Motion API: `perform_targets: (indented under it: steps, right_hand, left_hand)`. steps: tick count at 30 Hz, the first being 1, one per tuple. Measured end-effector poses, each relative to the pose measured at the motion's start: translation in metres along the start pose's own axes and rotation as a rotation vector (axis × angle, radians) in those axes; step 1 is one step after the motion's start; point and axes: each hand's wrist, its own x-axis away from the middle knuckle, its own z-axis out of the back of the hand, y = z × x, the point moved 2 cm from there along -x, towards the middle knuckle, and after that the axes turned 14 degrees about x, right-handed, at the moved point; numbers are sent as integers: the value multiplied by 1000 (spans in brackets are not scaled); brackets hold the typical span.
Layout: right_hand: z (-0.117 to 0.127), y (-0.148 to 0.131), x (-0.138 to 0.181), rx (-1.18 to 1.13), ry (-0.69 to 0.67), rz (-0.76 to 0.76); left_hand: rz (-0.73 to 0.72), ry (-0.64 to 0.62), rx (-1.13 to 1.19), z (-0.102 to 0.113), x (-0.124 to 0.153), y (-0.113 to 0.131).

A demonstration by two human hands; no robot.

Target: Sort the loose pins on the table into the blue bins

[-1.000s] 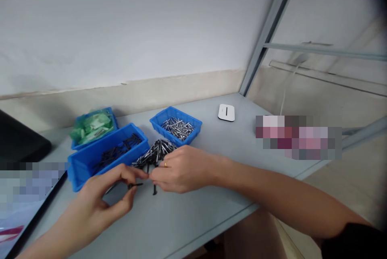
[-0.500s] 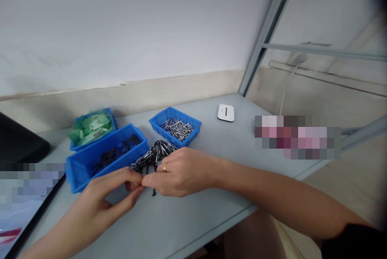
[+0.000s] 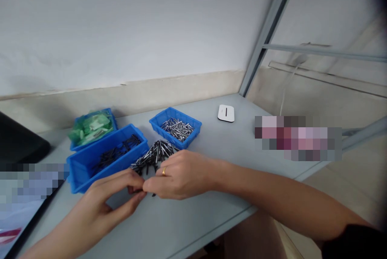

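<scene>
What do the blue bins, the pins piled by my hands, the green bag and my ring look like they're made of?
Blue bins: probably molded plastic, from the even color and slight sheen.
Piled pins: likely metal, with bright glints; the darker parts may be coated.
Green bag: seemingly thin, crinkled plastic, since pale contents show through.
Ring: shiny yellow metal, whether gold unclear.

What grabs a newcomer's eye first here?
Probably the left hand and right hand, fingertips close together just in front of a loose pile of slim metal pieces. Next, bright blue trays: a long one left of the pile, a smaller one behind it, another at back left, bearing a green bag.
</scene>
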Motion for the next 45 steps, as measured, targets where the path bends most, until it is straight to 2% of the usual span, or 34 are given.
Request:
perform_targets:
  steps: [11, 18, 27, 32, 35, 45]
  right_hand:
    - [1, -2, -1, 13, 74, -21]
    - [-3, -2, 1, 10, 66, 33]
    - [0, -3, 0, -86, -2, 59]
    - [-1, -8, 0, -102, -212, 116]
    - [-2, -9, -1, -84, -290, 131]
    - [0, -1, -2, 15, -274, 53]
  left_hand:
    - [218, 12, 161, 0, -1, -5]
    - [236, -65, 172, -3, -3, -6]
    - [210, -97, 122, -4, -2, -1]
    - [190, -101, 73, -12, -2, 4]
    - [147, -106, 32, -14, -2, 3]
    - [197, -64, 21, -4, 2, -9]
